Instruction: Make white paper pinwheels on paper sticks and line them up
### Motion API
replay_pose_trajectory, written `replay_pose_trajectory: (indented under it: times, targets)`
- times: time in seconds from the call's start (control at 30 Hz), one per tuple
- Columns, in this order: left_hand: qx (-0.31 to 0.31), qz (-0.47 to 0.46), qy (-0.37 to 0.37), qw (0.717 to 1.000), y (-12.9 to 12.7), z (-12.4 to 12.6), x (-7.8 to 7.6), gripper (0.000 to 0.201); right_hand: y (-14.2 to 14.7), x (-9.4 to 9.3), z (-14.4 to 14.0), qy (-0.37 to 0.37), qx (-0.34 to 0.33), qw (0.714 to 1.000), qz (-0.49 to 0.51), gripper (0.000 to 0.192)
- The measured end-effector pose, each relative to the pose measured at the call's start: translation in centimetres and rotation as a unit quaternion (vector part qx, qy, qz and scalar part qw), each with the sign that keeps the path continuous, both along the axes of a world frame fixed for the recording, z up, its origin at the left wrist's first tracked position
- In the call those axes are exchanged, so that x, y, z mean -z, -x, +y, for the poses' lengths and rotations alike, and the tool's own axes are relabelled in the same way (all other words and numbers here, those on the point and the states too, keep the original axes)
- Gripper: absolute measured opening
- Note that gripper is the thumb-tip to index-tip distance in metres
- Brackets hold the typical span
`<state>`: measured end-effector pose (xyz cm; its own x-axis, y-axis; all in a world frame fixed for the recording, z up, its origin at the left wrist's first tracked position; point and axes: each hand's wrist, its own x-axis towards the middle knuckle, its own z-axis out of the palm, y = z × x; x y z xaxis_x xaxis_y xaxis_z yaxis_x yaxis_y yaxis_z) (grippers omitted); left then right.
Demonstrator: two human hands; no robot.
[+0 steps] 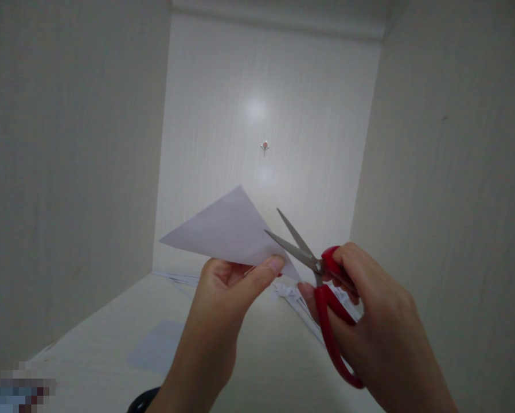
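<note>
Pale wood-grain walls (68,143) — a glare spot (256,109) ahead

Folded white paper (229,229), triangular, flat and slightly tilted, 1 corner pointing far and up, another left, held up in the air at the scene's centre and pinched at its near right edge by the left hand (231,281). Red-handled scissors (322,281) just right of it, gripped in the right hand (369,310), 2 grey metal blades spread apart and pointing far-left, tips at the paper's right edge.
</note>
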<state>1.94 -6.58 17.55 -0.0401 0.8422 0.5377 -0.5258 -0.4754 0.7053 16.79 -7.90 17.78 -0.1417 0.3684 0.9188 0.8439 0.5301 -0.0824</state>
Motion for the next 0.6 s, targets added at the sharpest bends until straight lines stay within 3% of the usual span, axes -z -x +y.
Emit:
replay_pose_trajectory:
  times: [0.1, 0.17, 0.37, 0.47, 0.6]
  targets:
    - [-0.016, -0.004, 0.006, 1.000, 0.0, 0.1, 0.0, 0.004, -0.2, 0.0, 0.1, 0.015, -0.042, 0.998, 0.046, 0.019]
    - [-0.029, 0.001, 0.008, 1.000, 0.1, 0.3, 0.0, 0.005, -0.3, 0.0, 0.0, 0.065, -0.094, 0.989, 0.091, 0.019]
    - [-0.033, 0.132, 0.004, 0.991, 0.7, 0.4, 0.2, 0.005, 0.1, -0.3, -0.4, 0.228, -0.254, 0.913, 0.222, 0.021]
    - [-0.069, 0.223, -0.017, 0.972, 0.9, 0.2, 0.6, 0.008, 0.5, -0.4, -0.4, 0.261, -0.282, 0.890, 0.246, 0.020]
    - [-0.120, 0.270, -0.044, 0.954, 0.9, 0.2, 0.9, 0.011, 0.8, -0.2, -0.1, 0.281, -0.276, 0.890, 0.232, 0.014]
